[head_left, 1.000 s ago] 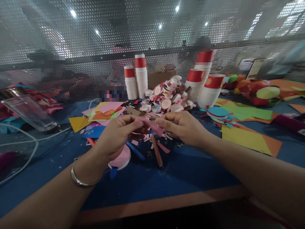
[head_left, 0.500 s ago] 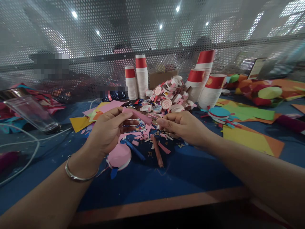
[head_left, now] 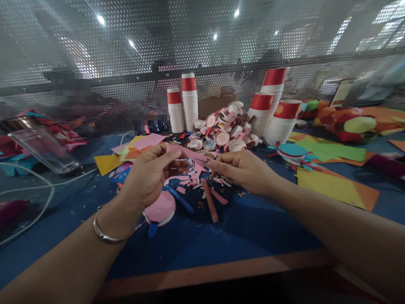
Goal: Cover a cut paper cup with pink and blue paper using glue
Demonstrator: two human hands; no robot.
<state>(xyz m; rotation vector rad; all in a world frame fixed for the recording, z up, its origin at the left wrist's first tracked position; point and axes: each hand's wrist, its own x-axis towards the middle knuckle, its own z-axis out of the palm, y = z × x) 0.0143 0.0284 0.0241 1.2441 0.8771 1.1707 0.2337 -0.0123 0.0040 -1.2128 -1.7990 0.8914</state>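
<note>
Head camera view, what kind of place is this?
Probably a paper-craft workbench in a large hall: stacked red-and-white paper cups, coloured paper sheets and cut scraps cover the blue table, and both hands hold a pink paper strip.

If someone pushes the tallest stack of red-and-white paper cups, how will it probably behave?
The tallest cup stack already leans left, so it would probably tip easily. Being paper, it is likely light and would slide or scatter. It stands close beside the shorter stacks, so it might knock them.

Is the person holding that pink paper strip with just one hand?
No. Both the left hand and the right hand pinch the pink paper strip.
</note>
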